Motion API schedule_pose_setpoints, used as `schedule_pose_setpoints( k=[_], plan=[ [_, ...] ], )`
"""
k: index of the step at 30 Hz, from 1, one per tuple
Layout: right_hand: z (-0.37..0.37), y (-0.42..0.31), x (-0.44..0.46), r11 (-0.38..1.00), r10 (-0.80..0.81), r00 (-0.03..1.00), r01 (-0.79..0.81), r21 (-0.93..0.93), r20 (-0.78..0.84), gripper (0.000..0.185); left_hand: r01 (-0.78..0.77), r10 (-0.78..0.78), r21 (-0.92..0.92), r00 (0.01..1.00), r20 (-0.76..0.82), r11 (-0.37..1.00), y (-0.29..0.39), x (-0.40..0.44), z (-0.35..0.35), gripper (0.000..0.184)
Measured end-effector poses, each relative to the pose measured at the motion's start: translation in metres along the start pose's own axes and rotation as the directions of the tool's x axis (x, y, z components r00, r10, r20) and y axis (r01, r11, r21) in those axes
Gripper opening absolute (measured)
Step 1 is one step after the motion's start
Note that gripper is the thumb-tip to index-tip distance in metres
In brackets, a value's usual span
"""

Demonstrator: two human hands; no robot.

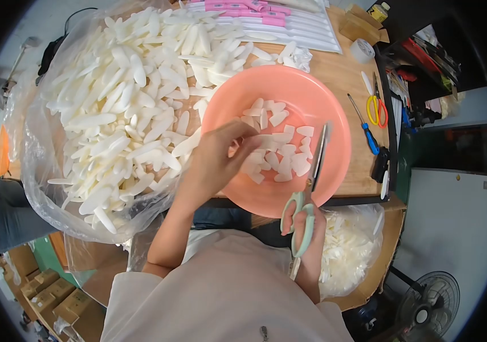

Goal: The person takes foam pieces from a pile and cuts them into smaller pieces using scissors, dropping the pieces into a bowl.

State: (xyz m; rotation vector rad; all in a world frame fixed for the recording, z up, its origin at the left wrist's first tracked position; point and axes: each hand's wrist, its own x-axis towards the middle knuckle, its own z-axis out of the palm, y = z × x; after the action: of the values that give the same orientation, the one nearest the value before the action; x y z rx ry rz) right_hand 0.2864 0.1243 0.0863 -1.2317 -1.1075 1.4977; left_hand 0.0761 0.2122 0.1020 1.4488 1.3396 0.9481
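Left hand [215, 158]: covers some white pieces [285, 166], fingertip grip unclear | scissors [310, 186]: blade tip blurred | pink sticks [245, 12]: cut off by top edge | bottle [378, 12]: label illegible

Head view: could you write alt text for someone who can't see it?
A person's right hand holds green-handled scissors at a pink basin containing small white pieces, with the left hand over the basin too. At left, long white strips are heaped, edged by clear plastic.
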Motion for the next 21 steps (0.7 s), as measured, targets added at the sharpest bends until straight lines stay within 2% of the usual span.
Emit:
schedule_pose_setpoints(
  k=[1, 2, 4, 5, 7, 10, 11, 13, 14, 16, 17, 18, 19, 20, 21],
  plan=[
    [-0.005, 0.003, 0.001, 1.000, 0.001, 1.000, -0.001, 0.000, 0.000, 0.035, -0.071, 0.119, 0.242, 0.974, -0.190, 0.968, -0.012, 0.002, -0.002, 0.014],
    [-0.010, 0.007, 0.002, 1.000, -0.024, 0.998, 0.023, 0.011, 0.062, 0.044, -0.087, 0.274, 0.478, 0.900, -0.338, 0.874, -0.023, 0.003, -0.006, 0.012],
    [-0.011, 0.003, 0.004, 1.000, -0.029, 0.985, 0.029, -0.001, 0.169, 0.060, 0.178, 0.303, 0.732, 0.827, -0.473, 0.658, -0.044, 0.005, -0.031, 0.015],
    [-0.009, 0.005, 0.004, 1.000, -0.031, 0.986, 0.031, 0.003, 0.167, 0.060, 0.175, 0.306, 0.735, 0.828, -0.470, 0.655, -0.058, 0.006, -0.040, 0.015],
    [-0.004, 0.009, 0.004, 0.999, -0.032, 0.973, 0.028, 0.021, 0.229, 0.056, 0.397, 0.251, 0.850, 0.834, -0.492, 0.347, -0.087, 0.006, -0.051, 0.017],
    [0.002, 0.009, 0.004, 0.999, -0.038, 0.960, 0.037, 0.007, 0.277, 0.048, 0.379, 0.205, 0.886, 0.876, -0.436, 0.267, -0.115, 0.011, -0.059, 0.016],
    [0.004, 0.008, 0.003, 0.999, -0.048, 0.960, 0.050, 0.001, 0.274, 0.045, 0.375, 0.208, 0.888, 0.877, -0.433, 0.267, -0.113, 0.013, -0.060, 0.016],
    [0.004, 0.005, 0.001, 0.999, -0.041, 0.967, 0.039, 0.015, 0.253, 0.041, 0.339, 0.276, 0.821, 0.824, -0.494, 0.458, -0.103, 0.018, -0.062, 0.013],
    [0.003, 0.003, 0.002, 1.000, -0.010, 0.968, 0.012, -0.005, 0.253, 0.037, 0.333, 0.277, 0.822, 0.826, -0.490, 0.461, -0.097, 0.021, -0.065, 0.013],
    [0.002, 0.004, 0.001, 0.999, 0.025, 0.967, -0.019, -0.026, 0.254, 0.034, 0.127, 0.350, 0.669, 0.773, -0.529, 0.732, -0.084, 0.024, -0.071, 0.013],
    [0.000, 0.008, 0.000, 0.998, 0.038, 0.967, -0.026, -0.054, 0.250, 0.029, 0.130, 0.347, 0.668, 0.773, -0.531, 0.733, -0.072, 0.024, -0.069, 0.013],
    [-0.001, 0.010, 0.000, 0.996, 0.051, 0.967, -0.031, -0.083, 0.249, 0.024, -0.005, 0.253, 0.392, 0.770, -0.585, 0.920, -0.058, 0.025, -0.062, 0.013],
    [0.000, 0.010, 0.001, 0.996, 0.052, 0.966, -0.031, -0.085, 0.254, 0.024, -0.140, 0.150, 0.065, 0.781, -0.606, 0.988, -0.044, 0.025, -0.057, 0.013],
    [0.000, 0.008, 0.001, 0.993, 0.060, 0.965, -0.031, -0.115, 0.257, 0.022, -0.138, 0.149, 0.065, 0.779, -0.609, 0.988, -0.034, 0.023, -0.054, 0.013],
    [0.001, 0.007, 0.000, 0.989, 0.067, 0.964, -0.031, -0.145, 0.257, 0.021, -0.139, 0.059, -0.109, 0.841, -0.538, 0.984, -0.025, 0.019, -0.051, 0.015]
  ],
)
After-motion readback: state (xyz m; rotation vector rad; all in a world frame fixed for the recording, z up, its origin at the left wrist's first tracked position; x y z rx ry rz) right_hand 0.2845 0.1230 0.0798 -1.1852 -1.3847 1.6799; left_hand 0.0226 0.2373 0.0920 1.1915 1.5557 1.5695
